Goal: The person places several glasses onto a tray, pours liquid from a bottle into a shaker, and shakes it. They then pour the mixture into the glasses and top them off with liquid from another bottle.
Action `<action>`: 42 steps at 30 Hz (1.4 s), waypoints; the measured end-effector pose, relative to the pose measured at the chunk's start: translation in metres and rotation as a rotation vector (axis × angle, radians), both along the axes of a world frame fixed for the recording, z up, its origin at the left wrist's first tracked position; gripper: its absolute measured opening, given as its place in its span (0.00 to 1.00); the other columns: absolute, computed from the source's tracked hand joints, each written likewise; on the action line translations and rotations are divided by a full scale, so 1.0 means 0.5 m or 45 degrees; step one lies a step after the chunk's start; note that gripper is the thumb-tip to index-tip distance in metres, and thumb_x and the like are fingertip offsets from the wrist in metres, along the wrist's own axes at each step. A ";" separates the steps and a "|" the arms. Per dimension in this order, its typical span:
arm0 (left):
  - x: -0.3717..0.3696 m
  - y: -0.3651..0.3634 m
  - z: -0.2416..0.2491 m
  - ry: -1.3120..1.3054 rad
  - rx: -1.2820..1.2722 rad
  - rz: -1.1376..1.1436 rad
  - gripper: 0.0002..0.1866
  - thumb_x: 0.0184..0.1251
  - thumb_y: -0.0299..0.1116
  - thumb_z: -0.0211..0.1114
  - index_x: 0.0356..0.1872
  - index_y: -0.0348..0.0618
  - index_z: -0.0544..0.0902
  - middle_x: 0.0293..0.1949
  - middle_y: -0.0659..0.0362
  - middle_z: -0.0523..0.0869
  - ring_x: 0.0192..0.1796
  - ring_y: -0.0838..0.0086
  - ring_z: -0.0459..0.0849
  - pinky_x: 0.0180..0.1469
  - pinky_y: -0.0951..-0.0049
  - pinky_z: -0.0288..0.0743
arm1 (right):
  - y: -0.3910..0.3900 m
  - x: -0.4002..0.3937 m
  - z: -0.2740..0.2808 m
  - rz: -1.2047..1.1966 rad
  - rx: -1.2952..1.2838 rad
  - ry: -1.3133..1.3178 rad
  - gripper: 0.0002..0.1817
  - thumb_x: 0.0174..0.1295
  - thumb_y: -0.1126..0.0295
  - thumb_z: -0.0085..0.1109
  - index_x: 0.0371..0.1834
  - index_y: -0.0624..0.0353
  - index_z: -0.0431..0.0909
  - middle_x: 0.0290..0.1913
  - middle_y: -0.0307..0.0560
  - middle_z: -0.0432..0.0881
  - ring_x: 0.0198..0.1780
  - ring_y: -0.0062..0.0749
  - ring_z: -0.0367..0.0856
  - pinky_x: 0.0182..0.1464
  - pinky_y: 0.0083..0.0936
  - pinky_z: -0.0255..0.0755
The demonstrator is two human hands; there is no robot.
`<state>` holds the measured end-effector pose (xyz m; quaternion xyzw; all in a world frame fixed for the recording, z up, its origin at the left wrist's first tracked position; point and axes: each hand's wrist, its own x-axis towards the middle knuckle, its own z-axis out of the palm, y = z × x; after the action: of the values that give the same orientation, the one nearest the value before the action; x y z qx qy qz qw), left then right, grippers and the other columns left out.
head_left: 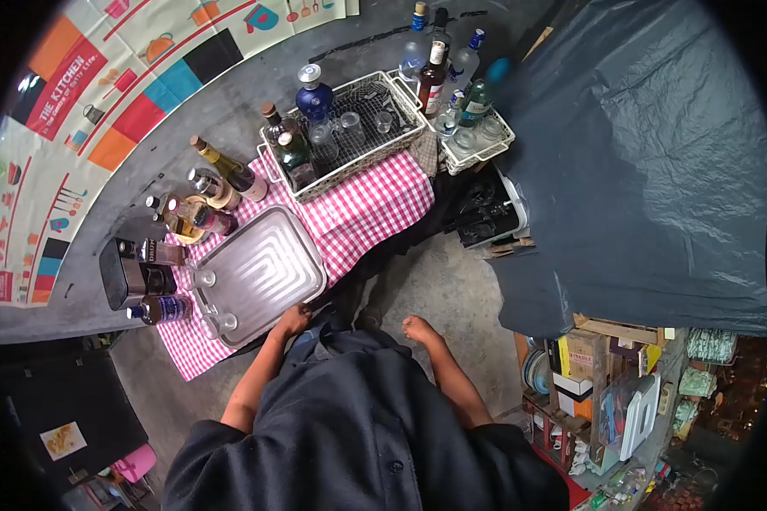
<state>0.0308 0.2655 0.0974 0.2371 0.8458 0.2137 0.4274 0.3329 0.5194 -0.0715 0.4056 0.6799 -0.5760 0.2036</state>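
The left hand [293, 321] is curled at the near corner of the metal tray [262, 266], though whether the rim is gripped or merely touched cannot be told; the right hand [418, 329] is folded into a loose fist, held over the floor [452, 294] well apart from the tray, and nothing is seen in its grasp; the tray is laid flat on a red-and-white checked cloth [368, 203], with small clear glasses [204, 278] stood along its left side; beyond it, bottles [230, 173] are grouped, and a wire basket [368, 167] is filled with bottles and glasses.
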 end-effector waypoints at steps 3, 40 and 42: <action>-0.033 0.064 -0.028 -0.056 0.002 -0.164 0.17 0.62 0.37 0.56 0.43 0.33 0.82 0.43 0.39 0.85 0.50 0.49 0.83 0.53 0.58 0.74 | 0.011 0.041 -0.018 -0.127 0.011 0.068 0.13 0.64 0.69 0.55 0.49 0.59 0.76 0.32 0.42 0.81 0.30 0.30 0.80 0.33 0.29 0.76; -0.176 0.631 0.076 -0.588 0.412 -0.193 0.11 0.71 0.33 0.55 0.45 0.37 0.79 0.39 0.58 0.82 0.43 0.74 0.78 0.50 0.72 0.72 | 0.415 -0.119 0.316 0.030 0.408 -0.024 0.22 0.62 0.65 0.61 0.57 0.63 0.71 0.41 0.56 0.84 0.45 0.45 0.84 0.49 0.36 0.75; -0.177 0.681 0.123 -0.604 0.423 -0.169 0.10 0.73 0.33 0.55 0.46 0.37 0.79 0.40 0.60 0.82 0.44 0.75 0.78 0.50 0.72 0.72 | 0.470 -0.146 0.331 0.053 0.512 0.129 0.23 0.63 0.65 0.61 0.59 0.61 0.70 0.43 0.57 0.83 0.44 0.47 0.84 0.50 0.38 0.75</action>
<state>-0.0579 0.6059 0.1587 0.3021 0.6584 0.3702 0.5815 0.2598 0.7544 0.0941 0.3945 0.7989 -0.4438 0.0958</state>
